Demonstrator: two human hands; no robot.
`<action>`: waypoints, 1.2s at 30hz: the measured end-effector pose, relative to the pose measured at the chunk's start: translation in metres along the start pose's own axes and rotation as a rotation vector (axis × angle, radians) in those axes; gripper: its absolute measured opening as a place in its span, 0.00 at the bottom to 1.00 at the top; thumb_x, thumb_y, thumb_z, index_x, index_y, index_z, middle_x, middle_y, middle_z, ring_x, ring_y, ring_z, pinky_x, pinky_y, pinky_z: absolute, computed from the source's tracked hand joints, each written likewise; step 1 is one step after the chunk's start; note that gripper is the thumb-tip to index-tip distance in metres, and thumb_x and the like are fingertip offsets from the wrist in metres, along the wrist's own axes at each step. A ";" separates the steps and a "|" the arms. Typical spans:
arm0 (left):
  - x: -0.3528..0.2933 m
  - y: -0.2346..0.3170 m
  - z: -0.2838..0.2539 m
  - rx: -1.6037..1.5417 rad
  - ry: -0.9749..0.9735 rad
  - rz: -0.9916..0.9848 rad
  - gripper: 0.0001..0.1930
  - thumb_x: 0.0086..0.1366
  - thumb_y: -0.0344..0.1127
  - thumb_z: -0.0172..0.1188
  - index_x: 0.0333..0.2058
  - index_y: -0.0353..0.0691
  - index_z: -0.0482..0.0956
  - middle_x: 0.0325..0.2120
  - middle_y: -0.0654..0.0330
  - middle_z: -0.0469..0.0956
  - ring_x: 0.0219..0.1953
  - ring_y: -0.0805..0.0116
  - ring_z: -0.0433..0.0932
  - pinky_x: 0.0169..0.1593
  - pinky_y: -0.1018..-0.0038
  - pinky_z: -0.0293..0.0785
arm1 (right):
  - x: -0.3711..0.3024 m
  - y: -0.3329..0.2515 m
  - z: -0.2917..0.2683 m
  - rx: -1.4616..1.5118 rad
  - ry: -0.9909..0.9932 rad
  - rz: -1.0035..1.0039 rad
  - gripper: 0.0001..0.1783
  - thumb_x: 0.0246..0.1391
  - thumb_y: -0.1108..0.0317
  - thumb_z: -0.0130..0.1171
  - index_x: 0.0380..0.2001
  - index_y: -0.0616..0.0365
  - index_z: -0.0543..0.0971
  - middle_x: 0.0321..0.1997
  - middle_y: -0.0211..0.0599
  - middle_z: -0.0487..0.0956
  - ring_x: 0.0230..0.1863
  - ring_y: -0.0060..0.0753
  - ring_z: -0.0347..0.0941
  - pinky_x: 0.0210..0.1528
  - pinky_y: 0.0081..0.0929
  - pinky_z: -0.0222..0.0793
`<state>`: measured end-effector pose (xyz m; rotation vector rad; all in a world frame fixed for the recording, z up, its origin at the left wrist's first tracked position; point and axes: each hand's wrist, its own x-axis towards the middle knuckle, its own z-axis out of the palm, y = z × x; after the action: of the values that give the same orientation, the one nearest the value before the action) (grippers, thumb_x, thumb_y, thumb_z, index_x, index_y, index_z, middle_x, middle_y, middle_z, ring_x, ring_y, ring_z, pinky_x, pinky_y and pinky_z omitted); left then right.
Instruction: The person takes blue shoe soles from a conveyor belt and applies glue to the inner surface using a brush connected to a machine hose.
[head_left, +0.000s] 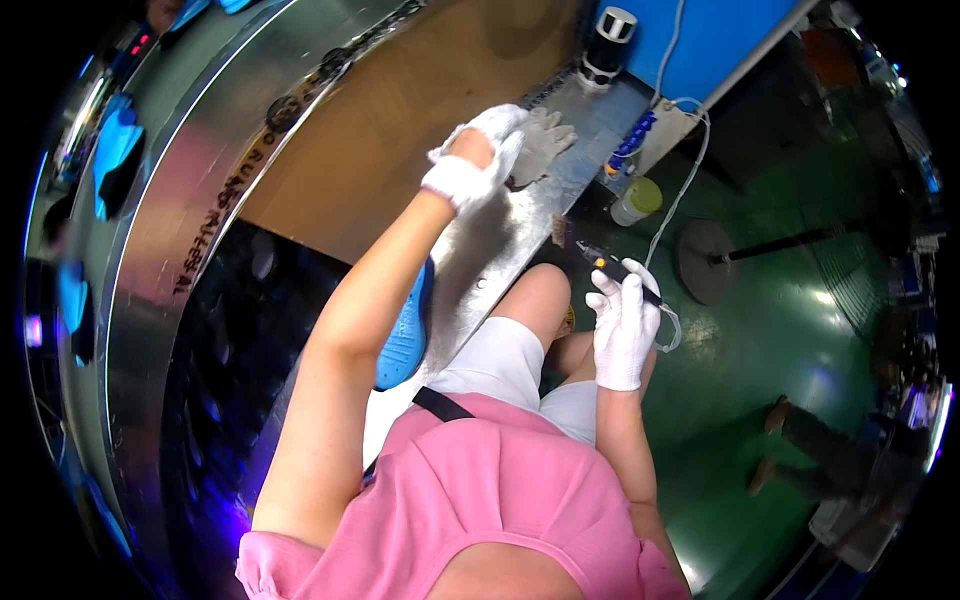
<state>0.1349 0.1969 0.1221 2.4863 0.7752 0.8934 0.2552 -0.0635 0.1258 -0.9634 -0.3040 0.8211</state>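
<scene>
My left hand [490,150], in a white glove, reaches over the metal bench [480,285] beside a loose off-white work glove [547,143]. Its fingers are bunched and partly hidden, so I cannot see whether it holds anything. A little dark red shows just below it. In my white-gloved right hand [625,330], a slim black pen-like tool [640,282] with a pointed tip and a yellow spot is gripped above my lap. A thin pale cord [672,215] runs from near it. By my left forearm lies a blue shoe sole [403,340].
At the bench's far end stands a black-and-white cylinder [608,48]. Right of it are a blue segmented hose [635,138] and a jar with a yellow-green lid [637,202]. A round stand base [703,262] is on the green floor. More blue pieces [117,150] lie far left.
</scene>
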 end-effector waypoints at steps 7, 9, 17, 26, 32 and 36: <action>-0.258 0.042 -0.100 0.241 0.120 -0.408 0.17 0.63 0.25 0.54 0.52 0.36 0.77 0.53 0.45 0.75 0.59 0.47 0.72 0.62 0.61 0.67 | 0.012 0.030 0.005 0.391 -0.077 0.246 0.09 0.66 0.71 0.51 0.48 0.53 0.73 0.44 0.35 0.81 0.42 0.26 0.80 0.33 0.17 0.73; -0.319 0.068 -0.099 0.212 0.002 -0.588 0.24 0.58 0.30 0.60 0.55 0.33 0.72 0.56 0.41 0.72 0.59 0.45 0.70 0.63 0.59 0.65 | 0.011 0.030 0.017 0.347 -0.080 0.262 0.10 0.65 0.66 0.55 0.48 0.52 0.73 0.42 0.31 0.79 0.39 0.21 0.78 0.33 0.16 0.72; -0.327 0.076 -0.052 0.261 0.053 -0.571 0.39 0.46 0.35 0.71 0.57 0.29 0.65 0.52 0.34 0.69 0.53 0.36 0.70 0.57 0.51 0.66 | 0.013 0.020 0.057 0.139 -0.217 0.094 0.11 0.66 0.67 0.53 0.49 0.57 0.71 0.44 0.33 0.77 0.38 0.22 0.76 0.36 0.18 0.75; -0.359 0.059 -0.028 0.010 0.322 -0.464 0.21 0.52 0.16 0.51 0.45 0.38 0.77 0.45 0.40 0.76 0.42 0.42 0.78 0.49 0.58 0.76 | 0.007 0.023 0.064 -0.272 -0.192 -0.212 0.14 0.60 0.77 0.56 0.49 0.63 0.72 0.42 0.35 0.74 0.38 0.25 0.74 0.38 0.23 0.76; -0.332 0.063 -0.046 -1.165 0.642 -1.135 0.26 0.66 0.44 0.51 0.57 0.33 0.68 0.56 0.47 0.71 0.57 0.54 0.71 0.61 0.65 0.66 | 0.003 0.032 0.051 -0.048 -0.341 -0.055 0.14 0.66 0.66 0.54 0.51 0.61 0.71 0.44 0.34 0.75 0.40 0.25 0.72 0.40 0.26 0.70; -0.319 0.030 -0.042 -2.042 0.516 -0.938 0.45 0.68 0.68 0.38 0.64 0.27 0.59 0.61 0.42 0.65 0.61 0.50 0.67 0.66 0.55 0.59 | 0.001 0.040 0.048 0.025 -0.358 0.012 0.13 0.66 0.68 0.53 0.51 0.58 0.70 0.49 0.36 0.76 0.41 0.26 0.73 0.41 0.22 0.72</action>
<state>-0.0882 -0.0146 0.0222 0.0748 0.4694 0.9710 0.2095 -0.0211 0.1191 -0.7924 -0.5951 1.0065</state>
